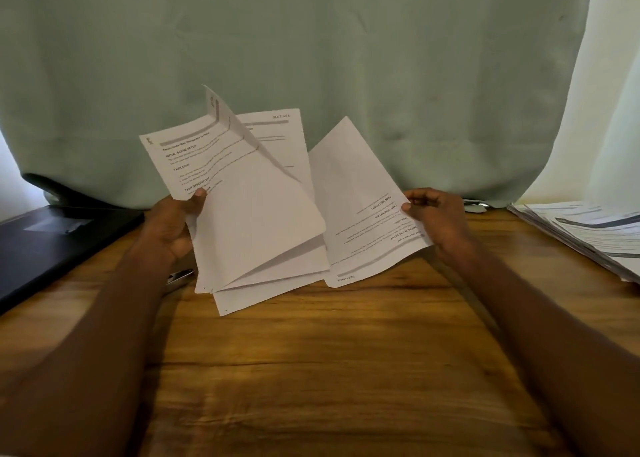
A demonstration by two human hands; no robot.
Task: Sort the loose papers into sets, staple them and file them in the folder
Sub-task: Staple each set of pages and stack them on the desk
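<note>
Head view: above the wooden table [311, 370], the left hand [173, 228] grips a fanned sheaf of papers [256, 214], thumb on top. The right hand [438, 219] pinches a single sheet [360, 207] just right of it. A black folder [52, 241] lies far left, a paper stack [588, 234] far right.

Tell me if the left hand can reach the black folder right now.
Probably not yet: the left hand grips a bunch of white sheets. The flat black folder lies close beside it, unobstructed.

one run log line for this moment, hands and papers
phase: sorting | left hand: holds fanned sheets | right hand: pinches single sheet, print upside down | folder: left on table, shut | stapled: none seen
</note>
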